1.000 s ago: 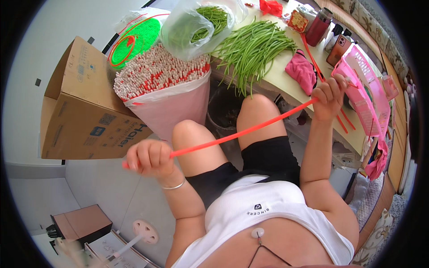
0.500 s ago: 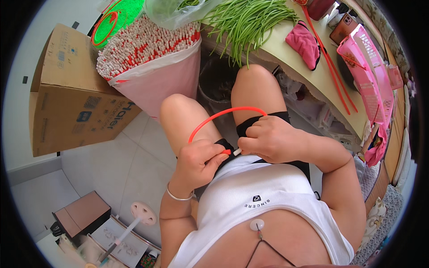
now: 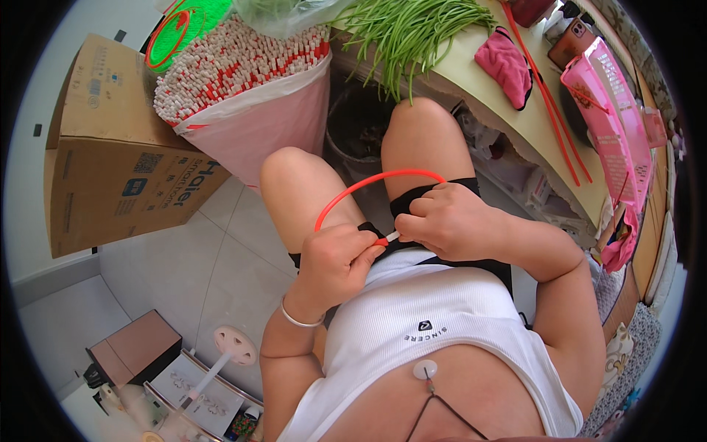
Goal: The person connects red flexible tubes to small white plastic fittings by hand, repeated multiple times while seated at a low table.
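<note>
Red tubing [image 3: 383,174] bends into an arch between two pairs of pinching fingers, above the person's lap. The left hand [image 3: 331,261] has its thumb and index finger pressed together on one end of it; the right hand [image 3: 453,221] grips the other end, its fingers curled, with a short white tip [image 3: 392,236] poking out toward the left fingertips. Tip and red end look to be touching; how far one sits inside the other, I cannot tell. A pale bangle [image 3: 294,318] rings the left wrist. Beyond the knees stands a wrapped bundle [image 3: 258,140] of white-and-red ends, just beside a cardboard box [image 3: 140,199]. On the pale table [image 3: 541,136], long green stems [image 3: 412,37] hang over the edge, near a crumpled pink cloth [image 3: 504,66]. Loose red strips [image 3: 529,51] lie between that cloth and a pink basket [image 3: 611,140].
</note>
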{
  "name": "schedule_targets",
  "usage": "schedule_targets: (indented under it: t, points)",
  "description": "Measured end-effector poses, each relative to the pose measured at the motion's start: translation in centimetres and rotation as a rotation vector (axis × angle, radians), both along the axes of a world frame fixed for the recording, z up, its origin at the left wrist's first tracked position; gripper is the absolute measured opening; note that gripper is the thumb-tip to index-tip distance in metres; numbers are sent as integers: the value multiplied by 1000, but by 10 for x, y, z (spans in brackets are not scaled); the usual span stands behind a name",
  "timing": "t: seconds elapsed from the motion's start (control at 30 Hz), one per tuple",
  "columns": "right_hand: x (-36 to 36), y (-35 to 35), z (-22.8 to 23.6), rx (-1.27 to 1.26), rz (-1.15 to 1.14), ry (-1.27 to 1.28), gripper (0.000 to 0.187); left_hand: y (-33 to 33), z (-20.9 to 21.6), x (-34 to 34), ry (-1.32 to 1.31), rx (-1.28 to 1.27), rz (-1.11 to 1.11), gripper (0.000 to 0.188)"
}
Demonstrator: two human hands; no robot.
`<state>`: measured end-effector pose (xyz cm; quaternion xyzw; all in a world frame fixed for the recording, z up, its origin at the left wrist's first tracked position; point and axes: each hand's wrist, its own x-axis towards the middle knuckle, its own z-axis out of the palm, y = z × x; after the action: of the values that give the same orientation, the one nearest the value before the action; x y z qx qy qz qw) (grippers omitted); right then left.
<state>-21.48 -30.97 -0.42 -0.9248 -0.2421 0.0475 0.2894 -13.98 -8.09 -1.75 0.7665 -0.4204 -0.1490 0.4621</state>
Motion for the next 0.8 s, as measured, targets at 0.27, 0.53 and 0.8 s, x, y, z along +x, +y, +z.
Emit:
schedule_targets:
  t: [0.27,0.53,0.8]
  points:
    - [0,1,-2,-7,-8,-9,10,-1,-5,-5,26,-6,41,9]
    - [0,4,-8,-33,15,-15,11,-1,-6,-7,-8,16,50,10]
    - [4,8,-24,-57,82,110,9,-6,-21,-7,-63,4,-13,9]
